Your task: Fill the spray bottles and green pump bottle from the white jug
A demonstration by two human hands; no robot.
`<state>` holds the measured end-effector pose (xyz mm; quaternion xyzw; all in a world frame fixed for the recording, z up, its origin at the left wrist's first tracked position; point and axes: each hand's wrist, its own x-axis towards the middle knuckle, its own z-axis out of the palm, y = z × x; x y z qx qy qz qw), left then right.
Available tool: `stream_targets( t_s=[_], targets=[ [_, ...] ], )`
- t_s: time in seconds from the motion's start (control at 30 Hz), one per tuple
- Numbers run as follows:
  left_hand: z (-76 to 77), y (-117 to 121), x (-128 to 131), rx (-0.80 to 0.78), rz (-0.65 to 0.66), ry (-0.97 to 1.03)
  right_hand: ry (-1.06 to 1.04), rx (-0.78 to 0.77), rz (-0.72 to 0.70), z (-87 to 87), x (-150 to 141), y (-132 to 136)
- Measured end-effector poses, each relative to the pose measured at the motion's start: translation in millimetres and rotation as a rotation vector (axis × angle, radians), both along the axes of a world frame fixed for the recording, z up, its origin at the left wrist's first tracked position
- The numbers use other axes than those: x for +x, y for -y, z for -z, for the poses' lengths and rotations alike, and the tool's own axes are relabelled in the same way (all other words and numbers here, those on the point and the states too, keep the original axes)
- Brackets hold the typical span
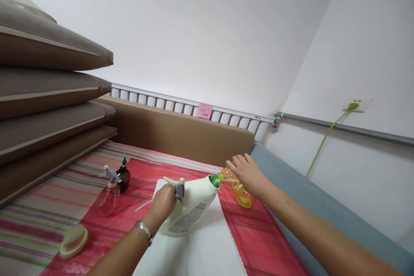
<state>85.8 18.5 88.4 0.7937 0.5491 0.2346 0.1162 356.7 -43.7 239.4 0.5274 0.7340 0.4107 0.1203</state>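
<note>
A white plastic jug (194, 202) with a grey label leans over to the right, its open mouth green inside. My left hand (164, 202) is closed at the jug's handle and holds a grey trigger spray head (179, 192), whose thin white tube (143, 205) sticks out to the left. Beyond the jug, my right hand (247, 174) grips a clear orange-yellow bottle (228, 175), tilted with its neck at the jug's mouth. My palm hides part of this bottle. Just below that hand, a yellow transparent object (245, 199) stands on the red cloth.
On the left are a clear pink spray bottle (109, 198), a dark pump bottle (124, 177) and a pale green round lid (73, 241). White paper (197, 254) lies under the jug on the red cloth (252, 228). Stacked cushions (48, 90) rise at left; a brown board (174, 131) stands behind.
</note>
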Motion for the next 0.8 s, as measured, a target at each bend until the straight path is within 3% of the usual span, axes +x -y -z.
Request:
stream_targets(
  t_s=[0.47,0.67,0.8],
  targets=[
    [2.9,6,-8,-0.057,-0.015,0.049,0.155,-0.048,-0.012,-18.5,-49,-8],
    [6.4,9,-25,-0.123,-0.034,0.140,-0.017,-0.099,-0.026,-25.2,-61,-8],
    [13.9,4,-43,-0.175,-0.091,0.195,-0.306,-0.102,0.027,-11.7,-51,-8]
  ],
)
